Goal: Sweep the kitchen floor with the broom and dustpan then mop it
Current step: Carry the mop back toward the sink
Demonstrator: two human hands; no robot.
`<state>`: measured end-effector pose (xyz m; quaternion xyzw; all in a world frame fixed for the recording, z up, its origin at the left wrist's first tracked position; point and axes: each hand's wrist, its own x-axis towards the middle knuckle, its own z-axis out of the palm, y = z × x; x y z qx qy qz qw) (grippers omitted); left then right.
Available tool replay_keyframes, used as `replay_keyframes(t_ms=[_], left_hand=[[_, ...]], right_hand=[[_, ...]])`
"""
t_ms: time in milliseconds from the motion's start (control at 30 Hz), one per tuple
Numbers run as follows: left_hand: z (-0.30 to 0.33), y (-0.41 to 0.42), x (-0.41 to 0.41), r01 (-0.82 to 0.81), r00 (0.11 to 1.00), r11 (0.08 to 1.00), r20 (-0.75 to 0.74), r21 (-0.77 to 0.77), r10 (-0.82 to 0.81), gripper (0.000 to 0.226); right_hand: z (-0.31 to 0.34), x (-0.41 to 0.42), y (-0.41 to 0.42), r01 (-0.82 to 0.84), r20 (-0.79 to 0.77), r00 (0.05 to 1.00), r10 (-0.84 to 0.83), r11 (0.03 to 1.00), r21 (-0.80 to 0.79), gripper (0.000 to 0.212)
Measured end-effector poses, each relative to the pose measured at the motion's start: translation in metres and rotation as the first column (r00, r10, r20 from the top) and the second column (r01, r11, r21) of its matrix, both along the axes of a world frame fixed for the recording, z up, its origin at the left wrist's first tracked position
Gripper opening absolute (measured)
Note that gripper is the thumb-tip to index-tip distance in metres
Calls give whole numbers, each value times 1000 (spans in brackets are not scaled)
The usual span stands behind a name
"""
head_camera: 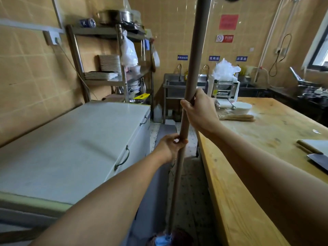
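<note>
A long brown wooden mop handle [194,55] stands nearly upright in the middle of the view and runs past the top edge. My right hand [198,110] grips it higher up. My left hand [173,145] grips it lower down, fingers curled round the pole. At the bottom edge the mop head [165,238], blue and dark red cloth strips, rests on the speckled floor [193,201] of the narrow aisle. No broom or dustpan shows.
A white chest freezer [74,142] bounds the aisle on the left, a wooden worktable [262,157] with a cleaver [317,159] on the right. Ahead stand a steel sink [174,86], a metal shelf rack [113,55] with plates and a noodle machine [224,89].
</note>
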<state>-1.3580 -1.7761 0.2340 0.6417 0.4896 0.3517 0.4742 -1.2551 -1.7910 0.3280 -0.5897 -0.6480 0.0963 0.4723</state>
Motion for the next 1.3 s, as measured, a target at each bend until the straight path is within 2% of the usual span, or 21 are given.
replay_keyframes(t_ms=[67,133,267,400,767,1000,1100,1300], left_hand=[[-1,30,4,-5,1000,999,-15,52,6,28],[-3,63,8,-1,1000,999,15,39,0,29],[-9,139,12,17,998,990,-68,138,-8,26],[-8,215,18,57,998,996,-34,72,-54,27],[-4,387,38,90,995,994,45,62,-93,29],[-12,498,63,61,996,981,-70,185,-49,24],[-10,549,75,44,991,981,-130,188,-19,25],[-6,636,96,12,988,985,-154,172,15,25]], right_hand=[[-1,3,29,2,7,1000,-2,1000,10,22],[-3,6,64,15,23,1000,-16,1000,23,22],[-5,10,137,53,20,998,-53,999,5,23],[-4,13,206,69,11,998,-68,998,-16,23],[-1,32,373,104,-21,994,-105,994,-38,22],[-2,62,485,72,-11,997,-72,997,-17,24],[1,77,533,23,-33,999,-24,999,-27,23],[3,98,623,-21,-56,998,19,999,-28,27]])
